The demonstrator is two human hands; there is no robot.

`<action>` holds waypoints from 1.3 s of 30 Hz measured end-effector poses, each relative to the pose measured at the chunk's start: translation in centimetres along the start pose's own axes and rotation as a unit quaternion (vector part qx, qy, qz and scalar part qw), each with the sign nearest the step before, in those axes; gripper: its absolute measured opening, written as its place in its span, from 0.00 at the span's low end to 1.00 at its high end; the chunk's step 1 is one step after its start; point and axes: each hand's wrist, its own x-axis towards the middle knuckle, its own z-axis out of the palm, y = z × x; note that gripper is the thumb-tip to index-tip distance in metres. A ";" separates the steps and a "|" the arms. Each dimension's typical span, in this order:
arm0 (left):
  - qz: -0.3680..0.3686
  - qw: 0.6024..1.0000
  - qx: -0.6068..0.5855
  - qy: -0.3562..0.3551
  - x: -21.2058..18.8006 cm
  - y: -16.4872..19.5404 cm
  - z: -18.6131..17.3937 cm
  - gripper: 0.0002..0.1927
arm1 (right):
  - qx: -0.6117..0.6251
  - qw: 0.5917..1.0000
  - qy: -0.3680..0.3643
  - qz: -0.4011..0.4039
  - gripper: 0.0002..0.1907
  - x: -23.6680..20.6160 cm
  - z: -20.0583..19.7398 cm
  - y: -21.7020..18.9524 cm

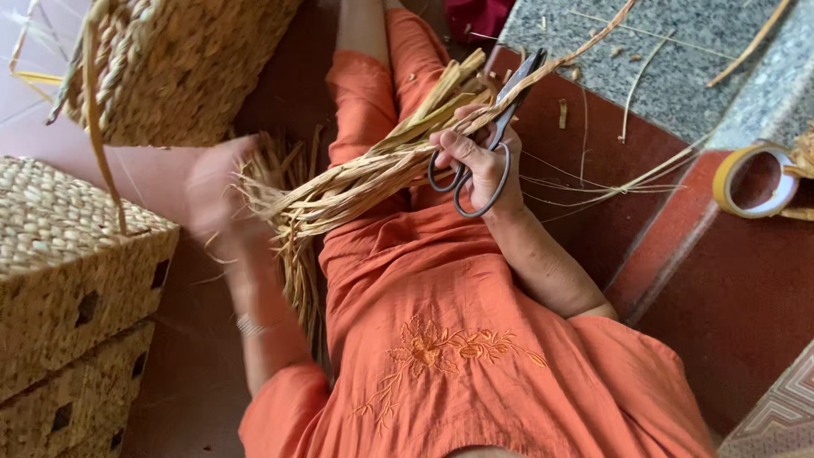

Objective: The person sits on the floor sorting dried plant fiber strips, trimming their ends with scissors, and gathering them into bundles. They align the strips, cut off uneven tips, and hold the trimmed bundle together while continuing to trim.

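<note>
Head view. The right hand (479, 161) is closed on a pair of scissors (496, 136), fingers through the loops, and pinches the bundle of straw (356, 182) against them. The straw runs from 1 o'clock of that grip down to 8 o'clock, across the orange lap. The left hand (225, 191) is blurred at the frayed ends; its grip cannot be told. Risk, as judged: the blades lie along the strands and near the fingers, so a slip could nick skin or drop straw. Woven baskets (76, 254) stand at 9 o'clock, a tape roll (755, 178) at 3 o'clock.

packages: none in sight | labels: none | signs: none | screens: none | honestly just nothing of that sort in this shot
</note>
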 end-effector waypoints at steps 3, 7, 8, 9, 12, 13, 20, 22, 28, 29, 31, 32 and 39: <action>0.146 0.958 0.062 -0.240 -0.8 4.4 7.8 0.27 | -0.050 0.999 -0.001 0.010 0.16 -0.6 1.4 0.0; 0.101 0.949 -0.035 -0.297 -0.7 6.6 13.0 0.17 | -0.066 0.997 -0.025 -0.010 0.18 -0.3 2.0 -0.8; 0.045 0.949 -0.048 -0.308 -0.6 6.4 13.6 0.14 | -0.071 0.997 -0.034 -0.016 0.19 -0.1 1.8 -1.1; 0.031 0.956 -0.049 -0.287 -0.4 6.0 14.0 0.11 | -0.075 0.996 -0.042 -0.021 0.20 0.2 1.6 -1.4; 0.010 0.971 -0.064 -0.230 0.0 3.8 14.6 0.07 | -0.169 0.984 -0.020 -0.049 0.31 1.2 0.1 -2.5; 0.022 0.974 -0.080 -0.213 0.2 2.9 14.6 0.08 | -0.177 0.983 -0.034 -0.035 0.36 1.4 -0.5 -2.8; -0.063 0.920 -0.334 -0.196 1.9 -0.3 13.4 0.11 | -0.179 0.975 -0.078 0.103 0.54 -0.5 -3.7 -2.8; -0.100 0.912 -0.347 -0.194 2.3 -0.2 12.9 0.10 | -0.178 0.970 -0.095 0.133 0.55 -1.1 -4.1 -2.7; -0.138 0.894 -0.383 -0.188 3.2 0.8 11.5 0.08 | -0.270 0.938 -0.148 0.162 0.55 -1.5 -4.1 -3.0; -0.144 0.894 -0.383 -0.185 3.3 0.9 11.4 0.08 | -0.269 0.937 -0.156 0.161 0.55 -1.4 -3.9 -3.0; -0.145 0.894 -0.378 -0.191 3.2 0.9 11.4 0.08 | -0.285 0.934 -0.170 0.135 0.55 -1.2 -3.5 -3.1; -0.146 0.894 -0.376 -0.195 3.1 0.8 11.5 0.08 | -0.301 0.931 -0.175 0.110 0.56 -0.9 -3.3 -3.2; -0.169 0.888 -0.374 -0.207 2.1 0.0 11.5 0.07 | -0.315 0.941 -0.111 0.058 0.51 0.2 -2.6 -3.1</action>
